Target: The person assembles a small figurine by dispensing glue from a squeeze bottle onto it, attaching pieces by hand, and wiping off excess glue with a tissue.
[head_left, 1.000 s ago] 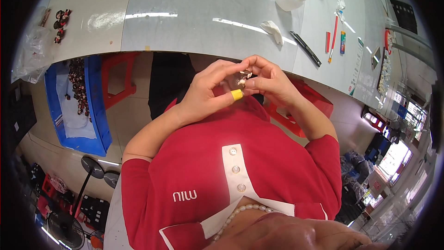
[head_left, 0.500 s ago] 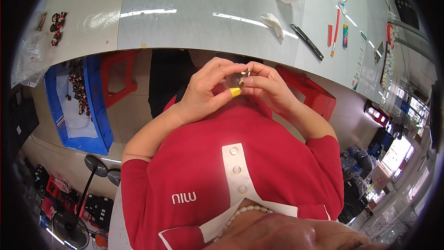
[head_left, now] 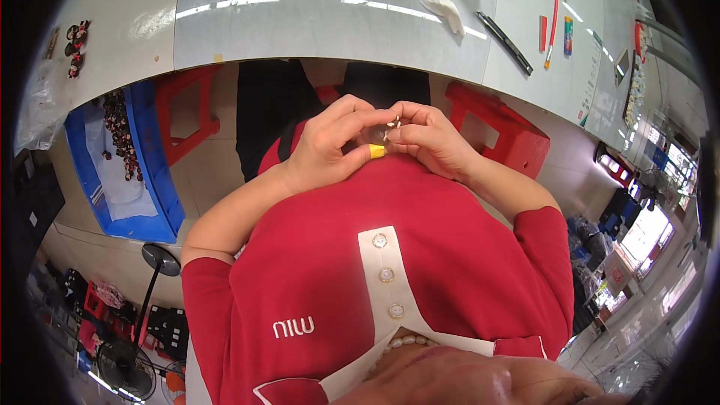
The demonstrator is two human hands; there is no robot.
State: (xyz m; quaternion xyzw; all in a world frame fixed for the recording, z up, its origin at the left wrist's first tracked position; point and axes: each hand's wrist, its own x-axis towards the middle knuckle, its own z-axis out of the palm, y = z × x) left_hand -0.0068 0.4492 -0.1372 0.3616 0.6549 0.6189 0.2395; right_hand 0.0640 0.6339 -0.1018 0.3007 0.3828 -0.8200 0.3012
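My left hand (head_left: 324,141) and my right hand (head_left: 433,141) meet in front of my stomach, below the table's edge. Between their fingertips is a small translucent piece (head_left: 375,134) with several cream-coloured bits on it; its kind is not clear, and fingers cover much of it. The left thumb and index finger close on its left side, with a yellow wrap (head_left: 376,151) around the thumb tip. On the other side, the right thumb and index finger pinch it near the cream bits.
The table (head_left: 300,30) bears a white tissue (head_left: 444,12), a black pen-like tool (head_left: 505,43), a red-handled brush (head_left: 552,30), a small tube (head_left: 568,36) and dark beaded pieces (head_left: 76,49). A blue crate (head_left: 161,180) holds similar pieces. Red stools (head_left: 517,142) stand beneath the table.
The view has shifted, so the table sits higher in the picture and the white bottle is mostly cut off. Both hands keep hold of the small piece, with slight finger movement.
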